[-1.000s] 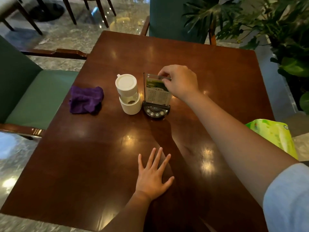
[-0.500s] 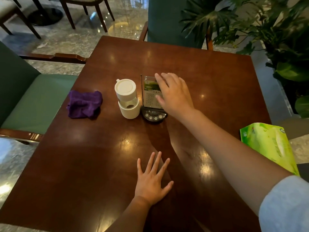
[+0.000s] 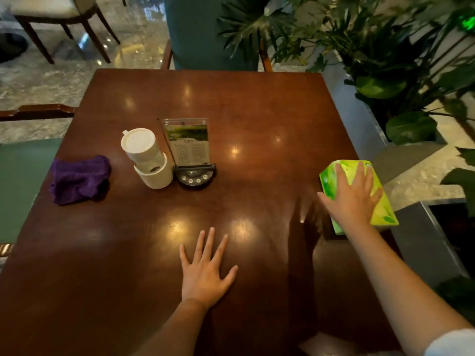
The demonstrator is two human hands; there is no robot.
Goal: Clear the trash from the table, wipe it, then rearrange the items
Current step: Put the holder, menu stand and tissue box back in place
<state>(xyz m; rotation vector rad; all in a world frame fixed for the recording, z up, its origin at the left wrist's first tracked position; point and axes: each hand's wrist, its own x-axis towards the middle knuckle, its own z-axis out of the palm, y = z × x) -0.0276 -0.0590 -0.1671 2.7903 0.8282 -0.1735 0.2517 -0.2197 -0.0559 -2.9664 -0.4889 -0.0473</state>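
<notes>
On the dark wooden table (image 3: 231, 104) stand a white lidded container (image 3: 147, 158) and, right beside it, a clear menu stand (image 3: 190, 150) on a black button base. A crumpled purple cloth (image 3: 79, 178) lies at the left edge. A green tissue pack (image 3: 385, 211) lies at the table's right edge. My right hand (image 3: 352, 196) rests on top of the pack with fingers spread and thumb at its left side. My left hand (image 3: 205, 268) lies flat on the table near the front, fingers apart, holding nothing.
A green-cushioned chair (image 3: 23, 176) stands at the left, a teal chair (image 3: 205, 34) at the far side. Leafy plants (image 3: 385, 60) in a metal planter line the right edge of the table. More chairs (image 3: 59, 19) stand on the marble floor beyond.
My right hand let go of the menu stand and moved right onto the green tissue pack. The left hand stayed flat on the table.
</notes>
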